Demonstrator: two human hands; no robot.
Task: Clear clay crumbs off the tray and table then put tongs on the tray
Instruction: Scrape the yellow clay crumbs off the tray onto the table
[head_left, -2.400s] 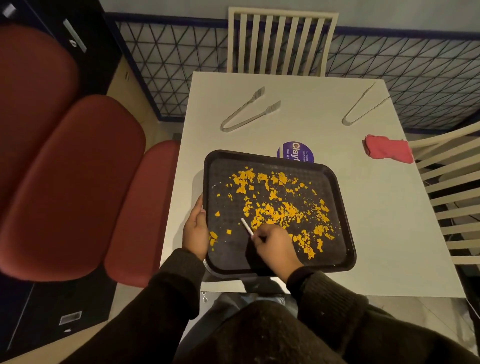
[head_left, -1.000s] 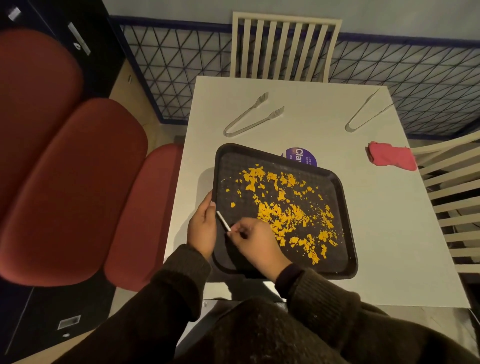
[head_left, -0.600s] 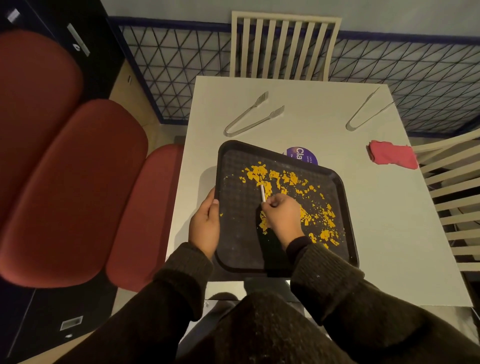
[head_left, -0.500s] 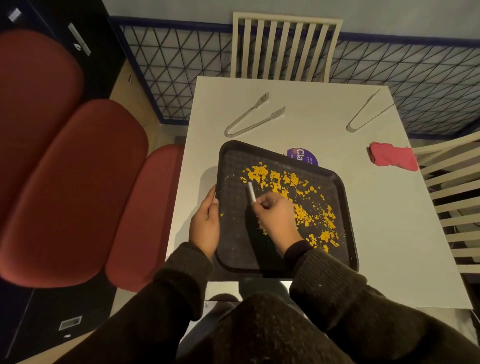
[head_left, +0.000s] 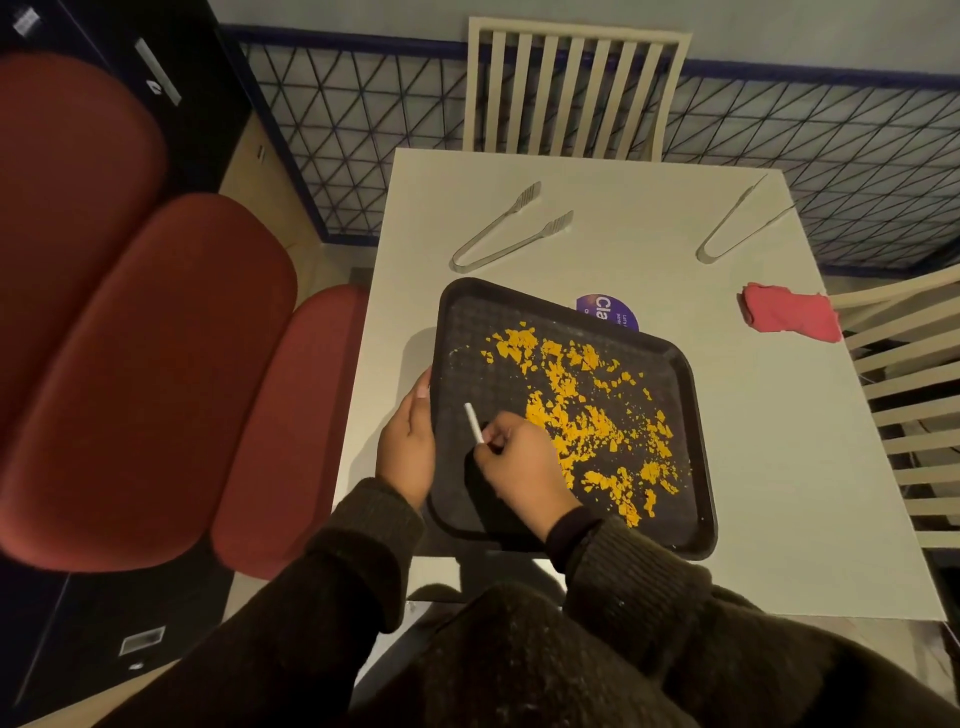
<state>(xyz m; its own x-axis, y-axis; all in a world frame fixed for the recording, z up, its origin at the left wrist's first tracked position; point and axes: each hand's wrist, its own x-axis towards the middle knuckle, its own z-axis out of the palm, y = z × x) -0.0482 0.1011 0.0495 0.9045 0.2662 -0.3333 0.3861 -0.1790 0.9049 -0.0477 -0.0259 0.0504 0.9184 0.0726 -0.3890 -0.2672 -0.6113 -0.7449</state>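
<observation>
A black tray (head_left: 698, 525) lies on the white table (head_left: 779, 467), its near edge over the table's front edge. Orange clay crumbs (head_left: 587, 415) are strewn across its middle and right side. My right hand (head_left: 519, 467) is over the tray's left part and pinches a thin white stick (head_left: 474, 422), just left of the crumbs. My left hand (head_left: 408, 441) holds the tray's left rim. Two metal tongs lie at the far side of the table: one pair (head_left: 511, 228) at the left, a second pair (head_left: 737, 223) at the right.
A pink cloth (head_left: 789, 319) lies near the table's right edge. A purple round lid (head_left: 608, 312) peeks out behind the tray. Pale slatted chairs stand at the far side (head_left: 571, 88) and right (head_left: 914, 395). Red cushioned seats (head_left: 156, 364) fill the left.
My right hand has swept the stick across the tray's left part and pushed crumbs to the right; the left part is now bare. The tray has turned slightly. My left hand has stayed on the rim.
</observation>
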